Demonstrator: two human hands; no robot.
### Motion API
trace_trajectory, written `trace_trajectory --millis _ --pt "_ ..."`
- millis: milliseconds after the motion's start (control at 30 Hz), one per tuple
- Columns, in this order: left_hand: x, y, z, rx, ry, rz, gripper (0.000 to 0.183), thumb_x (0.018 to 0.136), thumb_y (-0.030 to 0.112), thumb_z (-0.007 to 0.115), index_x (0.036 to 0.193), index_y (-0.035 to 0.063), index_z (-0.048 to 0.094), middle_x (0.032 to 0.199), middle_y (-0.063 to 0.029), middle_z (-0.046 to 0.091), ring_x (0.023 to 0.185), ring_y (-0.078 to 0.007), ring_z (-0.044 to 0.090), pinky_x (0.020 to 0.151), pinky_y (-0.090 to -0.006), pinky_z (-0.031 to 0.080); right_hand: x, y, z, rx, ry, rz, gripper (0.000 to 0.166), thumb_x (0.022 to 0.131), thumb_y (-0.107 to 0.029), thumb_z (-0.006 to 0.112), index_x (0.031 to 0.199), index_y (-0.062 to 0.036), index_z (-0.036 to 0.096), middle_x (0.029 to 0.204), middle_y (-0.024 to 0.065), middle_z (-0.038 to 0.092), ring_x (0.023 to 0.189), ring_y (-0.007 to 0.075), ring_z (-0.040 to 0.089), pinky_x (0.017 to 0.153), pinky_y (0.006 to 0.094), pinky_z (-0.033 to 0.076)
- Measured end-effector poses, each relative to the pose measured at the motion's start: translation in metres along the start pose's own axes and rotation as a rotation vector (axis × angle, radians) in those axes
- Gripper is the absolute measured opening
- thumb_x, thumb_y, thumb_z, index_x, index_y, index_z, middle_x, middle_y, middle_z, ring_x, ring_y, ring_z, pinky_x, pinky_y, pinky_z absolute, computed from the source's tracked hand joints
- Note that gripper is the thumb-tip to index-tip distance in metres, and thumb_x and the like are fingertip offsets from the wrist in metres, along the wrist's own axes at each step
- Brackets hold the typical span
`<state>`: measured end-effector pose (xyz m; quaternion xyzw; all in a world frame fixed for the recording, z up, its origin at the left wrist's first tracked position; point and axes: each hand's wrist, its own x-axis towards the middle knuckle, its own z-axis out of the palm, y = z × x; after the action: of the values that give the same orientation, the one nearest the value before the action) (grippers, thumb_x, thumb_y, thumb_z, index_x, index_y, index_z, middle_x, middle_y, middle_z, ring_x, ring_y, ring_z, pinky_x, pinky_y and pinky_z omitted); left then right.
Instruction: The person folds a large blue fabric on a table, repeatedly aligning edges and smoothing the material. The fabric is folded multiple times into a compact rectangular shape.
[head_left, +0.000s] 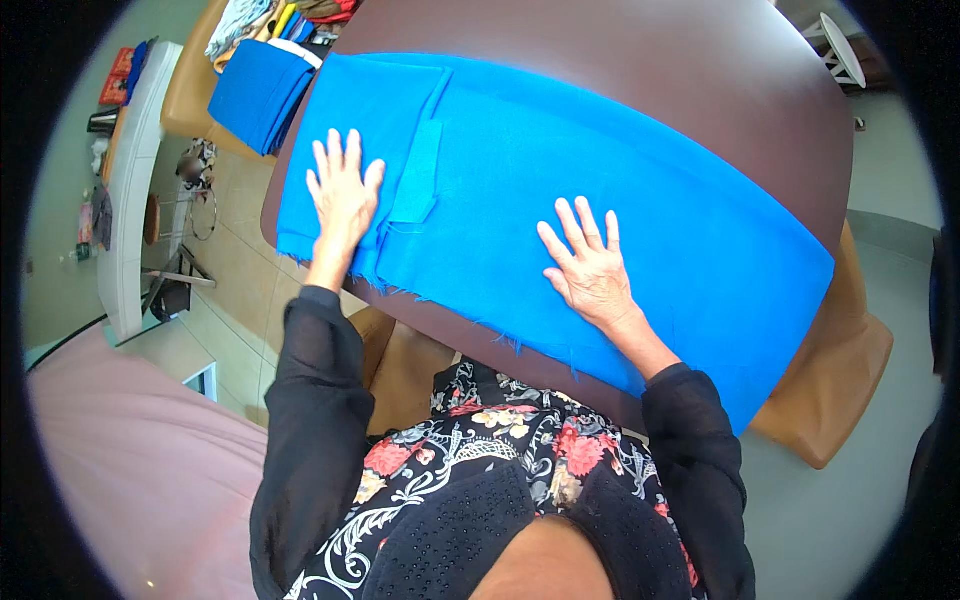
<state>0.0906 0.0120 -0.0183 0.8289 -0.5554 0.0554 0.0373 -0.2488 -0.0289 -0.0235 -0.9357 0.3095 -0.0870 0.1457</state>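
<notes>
A long piece of bright blue fabric (510, 172) lies across the brown table, its near edge frayed with loose threads. Its left part is folded over in layers, and a narrow strip of lighter blue fabric (421, 172) sticks out beside the fold. My left hand (345, 187) rests flat on the folded part, fingers spread. On the single spread of cloth farther right, my right hand (589, 266) lies palm down with its fingers apart. Neither hand grips anything.
The brown table (637, 52) has rounded edges. Folded dark blue cloth (259, 94) and a pile of mixed textiles (259, 26) sit on a tan chair at the upper left. Tan chairs (832, 397) stand close around the table. A white shelf (135, 172) is at far left.
</notes>
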Motion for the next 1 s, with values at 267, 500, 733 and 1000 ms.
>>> trace_trajectory --millis 267,500,733,1000 --pt "-0.012 -0.012 0.008 0.012 0.037 -0.111 0.06 0.087 0.045 0.039 0.137 0.0153 0.025 0.143 -0.0122 0.018 0.132 -0.0322 0.013 0.102 -0.0547 0.012 0.033 0.008 -0.002 0.059 0.108 -0.094 0.054 0.074 -0.032 0.061 0.123 -0.0163 0.046 0.137 0.0123 0.031 0.129 0.0305 0.023 0.099 0.0566 0.021" --pt "-0.01 -0.015 0.012 0.087 0.044 -0.207 0.06 0.087 0.046 0.038 0.136 0.0155 0.026 0.142 -0.012 0.02 0.132 -0.0319 0.015 0.102 -0.0544 0.014 0.051 0.025 0.0 0.012 0.14 -0.203 0.052 0.077 -0.034 0.058 0.124 -0.0168 0.046 0.137 0.0119 0.031 0.129 0.0307 0.023 0.1 0.0565 0.02" --pt "-0.013 -0.019 0.015 0.052 0.08 -0.199 0.058 0.088 0.046 0.037 0.137 0.0177 0.026 0.143 -0.0114 0.02 0.132 -0.0315 0.015 0.101 -0.0546 0.013 -0.024 0.025 -0.019 0.0 0.039 -0.054 0.058 0.072 -0.03 0.063 0.125 -0.0163 0.044 0.138 0.0123 0.029 0.129 0.0321 0.023 0.098 0.056 0.021" --pt "-0.013 -0.022 0.014 0.041 0.074 -0.201 0.059 0.087 0.047 0.036 0.136 0.016 0.026 0.142 -0.0127 0.02 0.132 -0.033 0.014 0.102 -0.0549 0.012 -0.109 0.029 -0.029 -0.067 -0.005 0.204 0.056 0.072 -0.022 0.061 0.125 -0.0127 0.045 0.139 0.0167 0.026 0.13 0.0337 0.021 0.1 0.0552 0.015"
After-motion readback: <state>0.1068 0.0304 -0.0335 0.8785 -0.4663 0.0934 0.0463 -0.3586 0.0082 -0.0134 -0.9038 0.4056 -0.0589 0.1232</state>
